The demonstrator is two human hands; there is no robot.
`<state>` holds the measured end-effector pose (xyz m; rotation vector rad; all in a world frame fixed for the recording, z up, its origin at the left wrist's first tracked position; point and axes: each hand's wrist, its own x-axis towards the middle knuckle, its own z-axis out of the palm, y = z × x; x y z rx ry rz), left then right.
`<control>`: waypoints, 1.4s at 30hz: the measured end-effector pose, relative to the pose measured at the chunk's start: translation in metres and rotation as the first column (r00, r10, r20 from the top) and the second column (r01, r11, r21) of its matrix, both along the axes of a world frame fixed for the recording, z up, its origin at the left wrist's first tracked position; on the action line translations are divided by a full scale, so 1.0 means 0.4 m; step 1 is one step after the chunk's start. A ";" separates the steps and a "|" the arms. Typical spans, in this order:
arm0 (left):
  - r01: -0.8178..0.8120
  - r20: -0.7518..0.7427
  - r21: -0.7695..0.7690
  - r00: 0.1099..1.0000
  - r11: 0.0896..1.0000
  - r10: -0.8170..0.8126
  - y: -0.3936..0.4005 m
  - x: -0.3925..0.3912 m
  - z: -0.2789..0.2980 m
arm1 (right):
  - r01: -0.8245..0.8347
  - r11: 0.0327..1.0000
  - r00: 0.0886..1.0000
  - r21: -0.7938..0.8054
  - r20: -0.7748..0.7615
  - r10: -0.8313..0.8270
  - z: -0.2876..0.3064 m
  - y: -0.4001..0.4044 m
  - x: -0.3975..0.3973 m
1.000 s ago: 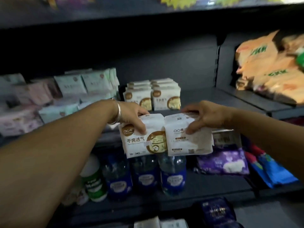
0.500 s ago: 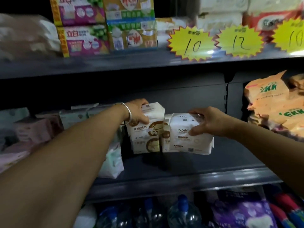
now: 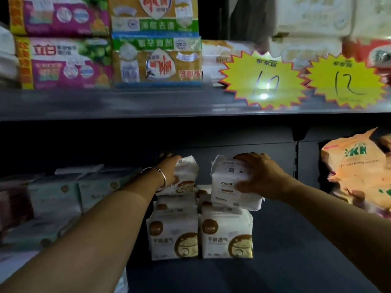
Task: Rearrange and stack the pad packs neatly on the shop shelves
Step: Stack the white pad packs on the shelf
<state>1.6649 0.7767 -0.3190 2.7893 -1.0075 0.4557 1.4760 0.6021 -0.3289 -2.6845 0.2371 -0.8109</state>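
Left hand point(image 3: 169, 170): grasping a white pad pack point(image 3: 184, 176), tilted, on top of the left stack point(image 3: 174, 235).
Right hand point(image 3: 262, 176): grasping a second white pack point(image 3: 228, 187), its lower edge touching the right stack point(image 3: 227, 235).
Stacks: side by side on the dark shelf point(image 3: 296, 261).
Left: pale green packs point(image 3: 69, 193).
Right: orange bags point(image 3: 359, 170).
Above: yellow price tags point(image 3: 264, 79).

- Two hands: left hand point(image 3: 169, 170), right hand point(image 3: 261, 176), one white pad pack in each point(image 3: 186, 176) point(image 3: 228, 187).
- Two white brown-printed pad packs standing in front point(image 3: 173, 235) point(image 3: 227, 234); more behind, number unclear.
- Two yellow starburst price tags point(image 3: 264, 79) point(image 3: 347, 81).
- One silver bangle point(image 3: 160, 176).
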 end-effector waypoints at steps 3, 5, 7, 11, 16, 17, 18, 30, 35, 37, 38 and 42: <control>0.004 -0.030 -0.007 1.000 1.000 -0.004 -0.014 0.033 -0.018 | 0.024 0.999 1.000 -0.043 -0.001 -0.024 -0.008 -0.007 0.030; 0.011 -0.048 -0.034 0.999 0.999 -0.013 -0.020 0.045 -0.031 | 0.033 0.997 0.999 -0.069 0.002 -0.033 -0.015 -0.012 0.045; 0.031 -0.043 -0.088 0.998 0.996 -0.035 -0.025 0.055 -0.040 | 0.040 0.996 0.999 -0.075 0.016 -0.038 -0.022 -0.017 0.055; 0.053 -0.042 -0.133 0.997 0.990 -0.059 -0.047 0.076 -0.069 | 0.050 0.995 0.998 -0.081 0.033 -0.048 -0.035 -0.020 0.065; 0.046 -0.005 -0.110 0.999 0.993 -0.046 -0.066 0.094 -0.111 | 0.053 0.993 0.998 -0.103 0.048 -0.048 -0.053 -0.021 0.072; 0.049 0.000 -0.137 0.999 0.989 -0.050 -0.065 0.103 -0.116 | 0.049 0.993 0.998 -0.108 0.054 -0.043 -0.055 -0.022 0.071; 0.048 -0.010 -0.169 0.999 0.984 -0.051 -0.067 0.115 -0.121 | 0.043 0.993 0.998 -0.111 0.059 -0.036 -0.057 -0.023 0.069; 0.144 -0.071 -0.642 0.967 0.753 -0.246 -0.089 -0.029 -0.090 | -0.035 0.999 0.982 0.010 0.183 0.033 -0.070 -0.010 0.030; -0.412 -0.741 -0.670 0.326 0.617 -0.587 -0.078 -0.177 -0.035 | 0.005 0.963 0.937 -0.269 0.338 0.089 -0.103 0.034 0.010; -0.405 -0.725 -0.683 0.275 0.608 -0.631 -0.065 -0.196 -0.034 | 0.011 0.921 0.925 -0.388 0.355 0.138 -0.128 0.041 -0.002; -0.365 -0.704 -0.710 0.336 0.603 -0.626 -0.059 -0.200 -0.037 | -0.015 0.915 0.929 -0.402 0.332 0.161 -0.139 0.040 -0.012; -0.312 -0.574 -0.819 0.466 0.482 -0.673 -0.032 -0.188 -0.041 | -0.177 0.983 0.923 -0.052 0.338 0.184 -0.153 0.031 -0.061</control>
